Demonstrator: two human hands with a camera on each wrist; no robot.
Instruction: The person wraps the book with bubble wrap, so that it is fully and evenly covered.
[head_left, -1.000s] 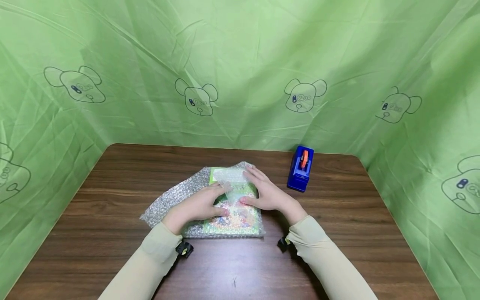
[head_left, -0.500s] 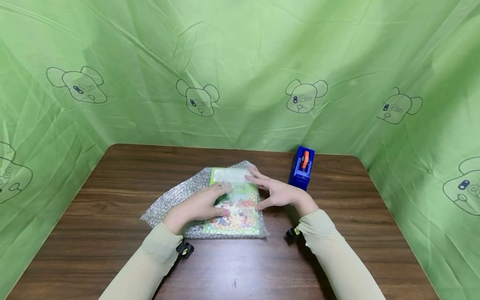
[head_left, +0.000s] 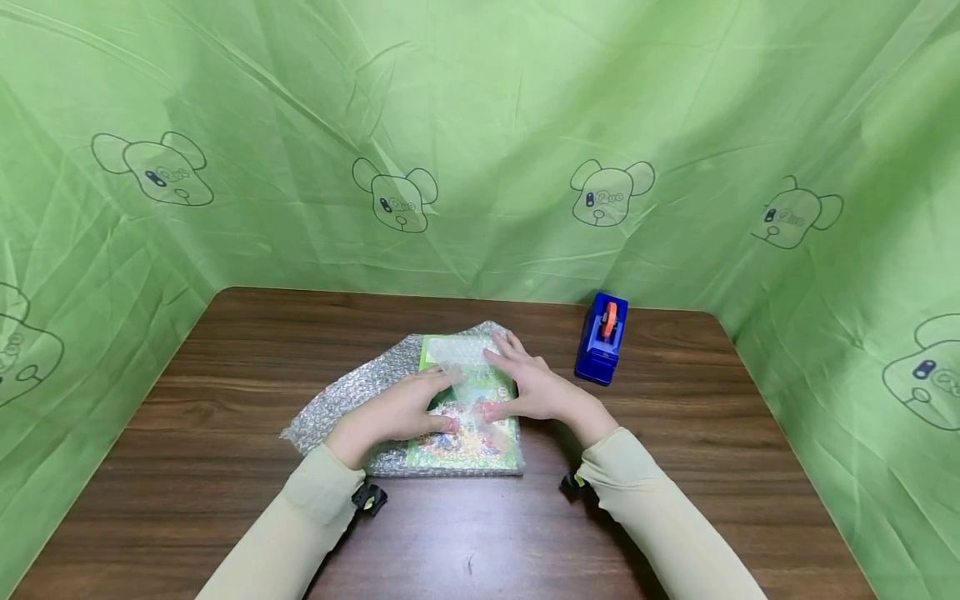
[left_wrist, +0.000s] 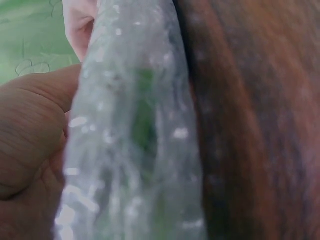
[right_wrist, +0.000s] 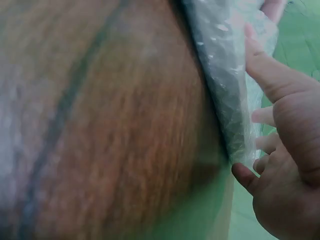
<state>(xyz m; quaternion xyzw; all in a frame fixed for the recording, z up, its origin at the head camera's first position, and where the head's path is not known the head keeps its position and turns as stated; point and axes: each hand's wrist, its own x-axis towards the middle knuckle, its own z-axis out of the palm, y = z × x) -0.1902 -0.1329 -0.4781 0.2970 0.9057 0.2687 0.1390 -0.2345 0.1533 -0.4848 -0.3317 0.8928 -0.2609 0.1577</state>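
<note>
A green book with a colourful cover (head_left: pixel 463 448) lies flat on the table inside bubble wrap (head_left: pixel 352 396), which extends beyond it to the left. My left hand (head_left: pixel 399 408) rests on the wrap over the book's left part, thumb towards the middle. On the book's right side my right hand (head_left: pixel 538 390) lies with fingers spread, its thumb and fingertips touching the wrap. In the left wrist view the padded near edge of the bubble wrap (left_wrist: pixel 130 150) hides most of the left fingers. The right wrist view has the right hand (right_wrist: pixel 290 130) beside the wrapped edge.
A blue tape dispenser (head_left: pixel 597 358) with an orange tape core stands at the back right of the brown wooden table (head_left: pixel 660 392). Green cloth (head_left: pixel 495 100) hangs around the table's back and sides.
My right hand moved off to the right, then came back left onto the wrapped book. The wrap's right edge now sits closer to the book. My left hand stays in place.
</note>
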